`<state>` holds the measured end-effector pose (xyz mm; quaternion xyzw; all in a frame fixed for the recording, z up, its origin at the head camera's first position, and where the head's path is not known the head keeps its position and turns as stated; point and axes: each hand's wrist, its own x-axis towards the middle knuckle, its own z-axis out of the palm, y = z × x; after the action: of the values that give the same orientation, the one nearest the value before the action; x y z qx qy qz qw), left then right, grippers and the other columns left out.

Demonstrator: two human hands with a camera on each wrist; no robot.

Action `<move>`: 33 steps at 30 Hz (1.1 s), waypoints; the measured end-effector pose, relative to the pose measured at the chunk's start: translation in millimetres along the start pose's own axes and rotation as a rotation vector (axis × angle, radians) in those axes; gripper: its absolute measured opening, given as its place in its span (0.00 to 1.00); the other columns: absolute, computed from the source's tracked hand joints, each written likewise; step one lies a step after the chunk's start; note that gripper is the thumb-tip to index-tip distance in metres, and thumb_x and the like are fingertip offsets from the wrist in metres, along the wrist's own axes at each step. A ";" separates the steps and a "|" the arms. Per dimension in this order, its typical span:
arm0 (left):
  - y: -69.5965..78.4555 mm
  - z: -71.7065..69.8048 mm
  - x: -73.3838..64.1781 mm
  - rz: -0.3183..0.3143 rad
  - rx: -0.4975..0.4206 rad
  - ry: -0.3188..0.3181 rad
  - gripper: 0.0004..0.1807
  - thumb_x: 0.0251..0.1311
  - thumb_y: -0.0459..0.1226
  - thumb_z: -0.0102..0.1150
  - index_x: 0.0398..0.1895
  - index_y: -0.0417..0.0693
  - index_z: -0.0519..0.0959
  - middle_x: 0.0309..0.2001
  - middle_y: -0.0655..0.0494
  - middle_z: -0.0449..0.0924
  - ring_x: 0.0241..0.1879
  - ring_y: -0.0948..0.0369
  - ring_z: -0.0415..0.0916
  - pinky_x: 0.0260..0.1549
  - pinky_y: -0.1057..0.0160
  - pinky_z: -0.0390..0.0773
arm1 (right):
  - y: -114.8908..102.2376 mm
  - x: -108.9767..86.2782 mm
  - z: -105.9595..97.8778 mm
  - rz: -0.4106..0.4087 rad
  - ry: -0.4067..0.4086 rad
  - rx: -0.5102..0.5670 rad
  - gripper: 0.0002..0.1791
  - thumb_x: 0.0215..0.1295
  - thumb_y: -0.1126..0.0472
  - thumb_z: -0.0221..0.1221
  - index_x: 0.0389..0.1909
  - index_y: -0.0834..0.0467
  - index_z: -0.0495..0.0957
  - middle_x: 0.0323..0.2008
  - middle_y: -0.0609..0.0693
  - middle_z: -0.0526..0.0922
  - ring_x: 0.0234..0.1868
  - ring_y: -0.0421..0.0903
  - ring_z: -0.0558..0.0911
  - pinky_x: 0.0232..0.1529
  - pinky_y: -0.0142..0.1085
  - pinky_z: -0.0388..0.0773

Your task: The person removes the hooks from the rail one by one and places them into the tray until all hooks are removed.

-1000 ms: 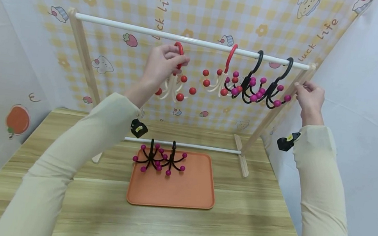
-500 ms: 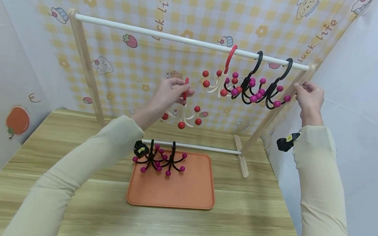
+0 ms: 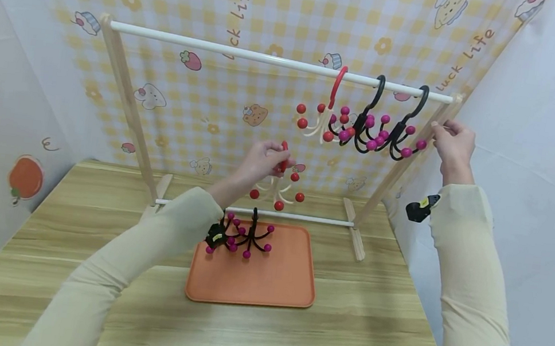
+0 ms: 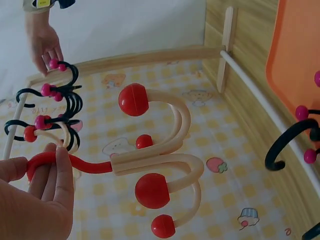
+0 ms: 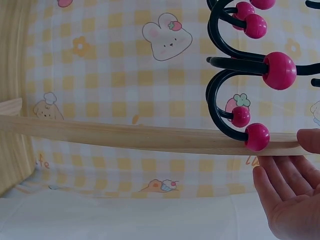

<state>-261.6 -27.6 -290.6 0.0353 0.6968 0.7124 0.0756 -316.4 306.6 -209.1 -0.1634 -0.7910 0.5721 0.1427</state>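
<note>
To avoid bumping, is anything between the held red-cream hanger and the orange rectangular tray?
The white lower bar appears between hanger and tray; depth is unclear. Black, magenta-tipped hangers occupy the tray's rear left.

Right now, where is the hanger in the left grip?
In the head view, this red-hooked hanger is near the centre, below the upper white bar and above the tray.

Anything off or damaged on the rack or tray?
Nothing visibly broken or spilled. Only the spacing looks uneven: one red-hooked claw hanger and two black claw hangers bunch toward the right end of the white rail, their ball-tipped arms overlapping in the head view.
</note>
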 end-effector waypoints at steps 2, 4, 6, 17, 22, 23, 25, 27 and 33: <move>-4.2 4.1 -0.5 -0.011 0.006 -0.006 0.10 0.60 0.34 0.51 0.40 0.36 0.70 0.37 0.41 0.78 0.33 0.56 0.77 0.37 0.58 0.77 | 0.0 0.0 0.1 0.002 0.001 -0.005 0.30 0.61 0.48 0.50 0.63 0.52 0.59 0.60 0.48 0.64 0.57 0.42 0.65 0.59 0.34 0.58; -8.1 8.3 -1.0 -0.021 0.014 -0.013 0.09 0.60 0.34 0.51 0.40 0.36 0.70 0.37 0.43 0.78 0.33 0.57 0.77 0.36 0.58 0.77 | -0.1 -0.2 0.3 0.002 0.000 -0.008 0.31 0.61 0.48 0.50 0.64 0.52 0.58 0.61 0.48 0.63 0.58 0.42 0.64 0.59 0.34 0.57; -12.1 12.5 -1.3 -0.029 0.003 -0.026 0.10 0.60 0.34 0.51 0.40 0.35 0.70 0.35 0.45 0.79 0.33 0.57 0.77 0.38 0.57 0.77 | -0.1 -0.4 0.4 0.002 0.000 -0.008 0.31 0.61 0.48 0.50 0.64 0.52 0.58 0.61 0.48 0.63 0.58 0.43 0.64 0.59 0.34 0.57; -39.5 33.1 -3.6 -0.068 0.004 -0.087 0.08 0.59 0.32 0.52 0.36 0.35 0.69 0.38 0.42 0.78 0.35 0.57 0.76 0.35 0.63 0.77 | 0.0 -0.7 0.5 -0.005 0.000 0.012 0.29 0.61 0.49 0.50 0.63 0.53 0.60 0.60 0.48 0.64 0.57 0.43 0.65 0.58 0.33 0.58; -54.3 40.1 -2.0 -0.094 0.022 -0.091 0.05 0.59 0.31 0.52 0.32 0.36 0.70 0.39 0.40 0.77 0.33 0.58 0.76 0.32 0.64 0.78 | -0.1 -0.6 0.7 -0.004 0.000 0.007 0.29 0.62 0.49 0.50 0.63 0.53 0.60 0.60 0.49 0.64 0.57 0.42 0.65 0.58 0.33 0.58; -56.7 41.2 -2.1 -0.095 0.025 -0.089 0.05 0.59 0.31 0.52 0.32 0.36 0.70 0.39 0.40 0.77 0.32 0.58 0.76 0.32 0.63 0.78 | -0.1 -0.7 0.7 -0.004 0.000 0.004 0.29 0.62 0.49 0.50 0.63 0.53 0.59 0.60 0.49 0.64 0.57 0.42 0.65 0.58 0.34 0.58; -61.3 42.7 -2.2 -0.091 0.027 -0.092 0.04 0.59 0.31 0.51 0.32 0.36 0.69 0.40 0.39 0.76 0.32 0.58 0.75 0.35 0.60 0.78 | 0.0 -1.0 0.5 -0.002 -0.001 0.001 0.30 0.62 0.49 0.50 0.63 0.53 0.59 0.60 0.48 0.64 0.57 0.42 0.65 0.59 0.34 0.58; -66.0 43.5 -2.4 -0.080 0.041 -0.096 0.05 0.58 0.30 0.52 0.32 0.35 0.69 0.39 0.39 0.77 0.31 0.58 0.75 0.36 0.59 0.77 | -0.1 -1.3 0.3 -0.002 -0.001 -0.001 0.30 0.61 0.48 0.50 0.64 0.52 0.59 0.61 0.48 0.64 0.58 0.42 0.65 0.59 0.34 0.57; -81.8 44.7 -3.4 -0.097 0.060 -0.093 0.08 0.57 0.33 0.54 0.35 0.35 0.70 0.36 0.41 0.77 0.31 0.58 0.76 0.37 0.57 0.77 | -0.4 -1.8 0.0 -0.003 0.000 0.005 0.30 0.61 0.49 0.50 0.63 0.52 0.59 0.60 0.48 0.64 0.57 0.43 0.65 0.59 0.34 0.58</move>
<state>-246.5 17.5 -370.8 0.0368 0.7143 0.6844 0.1413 -314.8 305.7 -208.7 -0.1619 -0.7897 0.5739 0.1442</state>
